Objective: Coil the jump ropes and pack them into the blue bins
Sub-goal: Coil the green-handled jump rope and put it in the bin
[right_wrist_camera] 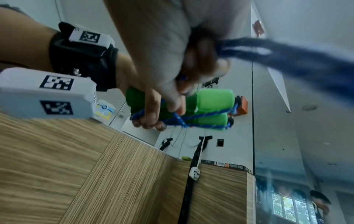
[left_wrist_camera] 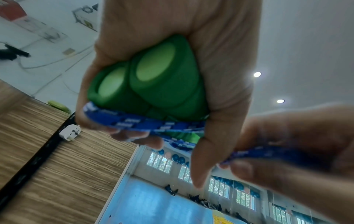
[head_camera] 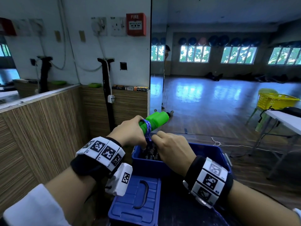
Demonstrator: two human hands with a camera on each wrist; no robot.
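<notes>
The wood-panelled wall (head_camera: pixel 40 128) fills the head view from 7 to 10 o'clock, and a mirror (head_camera: pixel 228 62) showing a gym floor and windows takes up 12 to 3 o'clock. At 3 o'clock a yellow basket (head_camera: pixel 275 99) sits on a chair beside a white table (head_camera: pixel 286 121).

Below centre, at 6 o'clock, stands an open blue bin (head_camera: pixel 210 154) with dark coiled ropes (head_camera: pixel 152 154) inside; its blue lid (head_camera: pixel 135 199), with a dark handle, lies just beside it at 7 o'clock.

Above the bin, the left hand (head_camera: pixel 130 132) clenches round a pair of green handles (head_camera: pixel 157 119) held side by side, pointing toward 2 o'clock. In the left wrist view the fingers (left_wrist_camera: pixel 134 136) curl round the handles from below and the thumb lies along their right side; the two round handle ends face the camera.

The right hand (head_camera: pixel 172 149), just at 4 o'clock of the left and close to touching it, pinches the blue-and-white rope (head_camera: pixel 147 128) between thumb and fingertips (right_wrist_camera: pixel 206 66), its other fingers folded in. The rope loops round the handles under the left fingers and runs taut to the pinch; in the right wrist view several turns cross the handles diagonally, and a blurred length trails from the pinch toward 2 o'clock.
</notes>
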